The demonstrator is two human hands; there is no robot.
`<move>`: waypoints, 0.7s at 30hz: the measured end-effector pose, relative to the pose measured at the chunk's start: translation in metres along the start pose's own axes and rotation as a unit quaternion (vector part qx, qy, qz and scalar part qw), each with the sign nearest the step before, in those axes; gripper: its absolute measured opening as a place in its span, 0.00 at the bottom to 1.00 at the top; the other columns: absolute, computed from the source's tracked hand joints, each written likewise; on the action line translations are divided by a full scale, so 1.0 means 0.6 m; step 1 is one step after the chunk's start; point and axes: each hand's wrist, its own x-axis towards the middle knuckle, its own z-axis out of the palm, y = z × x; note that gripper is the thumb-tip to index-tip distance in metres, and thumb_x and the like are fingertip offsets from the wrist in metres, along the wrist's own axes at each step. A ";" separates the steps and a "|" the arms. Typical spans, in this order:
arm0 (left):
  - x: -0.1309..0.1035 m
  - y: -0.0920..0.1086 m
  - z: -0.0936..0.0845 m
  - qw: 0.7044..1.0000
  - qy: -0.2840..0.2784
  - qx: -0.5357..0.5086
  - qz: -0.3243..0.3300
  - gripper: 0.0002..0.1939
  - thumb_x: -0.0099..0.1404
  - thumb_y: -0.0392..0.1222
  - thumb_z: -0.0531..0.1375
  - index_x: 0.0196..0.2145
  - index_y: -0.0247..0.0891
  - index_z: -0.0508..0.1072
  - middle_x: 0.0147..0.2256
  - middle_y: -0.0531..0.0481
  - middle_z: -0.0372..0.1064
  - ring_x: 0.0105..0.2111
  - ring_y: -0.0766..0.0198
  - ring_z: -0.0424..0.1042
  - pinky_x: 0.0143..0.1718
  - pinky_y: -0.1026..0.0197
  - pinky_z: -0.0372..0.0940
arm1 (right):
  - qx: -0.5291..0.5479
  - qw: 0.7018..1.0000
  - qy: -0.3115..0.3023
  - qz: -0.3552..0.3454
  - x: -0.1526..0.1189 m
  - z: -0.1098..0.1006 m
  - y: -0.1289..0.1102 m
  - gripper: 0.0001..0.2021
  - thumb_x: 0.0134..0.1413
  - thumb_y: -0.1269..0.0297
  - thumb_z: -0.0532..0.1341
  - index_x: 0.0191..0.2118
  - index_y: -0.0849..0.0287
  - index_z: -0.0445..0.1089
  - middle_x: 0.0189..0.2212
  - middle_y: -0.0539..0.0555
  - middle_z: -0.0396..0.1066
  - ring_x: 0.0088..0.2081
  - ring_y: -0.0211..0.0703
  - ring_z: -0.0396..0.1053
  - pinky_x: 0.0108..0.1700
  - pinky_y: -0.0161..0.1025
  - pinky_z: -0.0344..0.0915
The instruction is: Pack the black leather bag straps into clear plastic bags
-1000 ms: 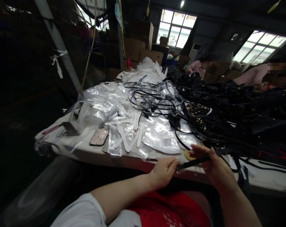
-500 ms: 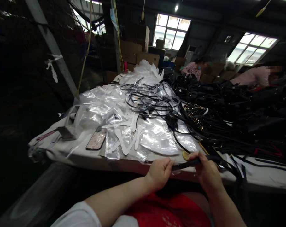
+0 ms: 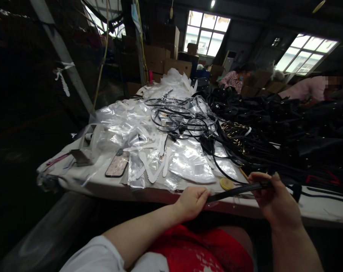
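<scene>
A black strap [image 3: 233, 192] runs between my two hands at the table's front edge. My left hand [image 3: 192, 202] is closed round its left end. Farther along it, to the right, my right hand [image 3: 273, 192] grips the strap between thumb and fingers. A bit of clear plastic hangs under the strap by my left hand. Just behind the strap lies a round yellow object [image 3: 226, 184]. Clear plastic bags [image 3: 191, 162] and white toothed strips [image 3: 152, 173] are spread on the table beyond my left hand.
Coiled black straps in plastic [image 3: 177, 119] lie mid-table, with gold chains [image 3: 235, 136] beside them. Black bags [image 3: 301, 117] are heaped at right. A phone [image 3: 117, 164] and a metal tape holder [image 3: 82, 156] sit at left. Two people [image 3: 232, 80] work across the table.
My right hand has slid rightward along the strap, so a longer stretch shows between my hands. My left hand has stayed nearly in place. The yellow object shows more fully.
</scene>
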 end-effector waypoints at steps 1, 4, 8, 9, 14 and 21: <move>0.004 0.007 -0.003 1.000 -0.013 -0.008 0.004 0.21 0.72 0.48 0.45 0.23 0.38 0.60 0.21 0.54 0.59 0.24 0.68 0.58 0.27 0.65 0.51 | -0.035 0.999 -0.007 -0.008 0.000 0.002 -0.008 0.20 0.51 0.42 0.65 0.34 0.54 0.81 0.33 0.55 0.78 0.36 0.43 0.73 0.31 0.31 0.71; 0.026 0.033 -0.011 0.999 -0.034 -0.004 0.017 0.22 0.72 0.48 0.47 0.22 0.37 0.61 0.20 0.55 0.57 0.23 0.68 0.56 0.26 0.65 0.50 | -0.177 0.981 -0.045 -0.072 -0.002 0.018 -0.035 0.19 0.57 0.44 0.62 0.36 0.54 0.80 0.31 0.55 0.78 0.32 0.43 0.72 0.27 0.32 0.68; 0.063 0.074 -0.021 0.999 -0.046 -0.013 0.009 0.22 0.71 0.47 0.48 0.23 0.36 0.66 0.22 0.53 0.65 0.24 0.68 0.63 0.26 0.67 0.54 | -0.258 0.949 -0.105 -0.144 -0.003 0.048 -0.080 0.18 0.57 0.45 0.62 0.35 0.55 0.79 0.31 0.54 0.77 0.30 0.42 0.72 0.28 0.33 0.69; 0.071 0.083 -0.022 0.998 -0.055 -0.031 0.004 0.22 0.72 0.48 0.47 0.24 0.36 0.68 0.23 0.52 0.67 0.24 0.67 0.65 0.27 0.67 0.56 | -0.271 0.942 -0.123 -0.156 -0.003 0.054 -0.090 0.18 0.56 0.46 0.63 0.36 0.55 0.79 0.30 0.54 0.77 0.30 0.42 0.72 0.29 0.33 0.70; 0.091 0.091 -0.018 0.986 -0.084 -0.138 -0.043 0.23 0.71 0.51 0.46 0.27 0.35 0.70 0.25 0.49 0.72 0.22 0.66 0.70 0.28 0.66 0.63 | -0.263 0.942 -0.113 -0.175 -0.004 0.061 -0.134 0.16 0.57 0.47 0.64 0.38 0.56 0.77 0.29 0.53 0.76 0.26 0.41 0.73 0.23 0.34 0.73; 0.082 0.055 -0.001 0.965 -0.122 -0.225 -0.065 0.24 0.70 0.55 0.48 0.32 0.32 0.72 0.25 0.48 0.73 0.23 0.67 0.70 0.26 0.67 0.63 | -0.131 0.971 -0.077 -0.186 -0.012 0.044 -0.153 0.14 0.52 0.49 0.68 0.32 0.55 0.77 0.29 0.52 0.74 0.23 0.39 0.71 0.24 0.34 0.74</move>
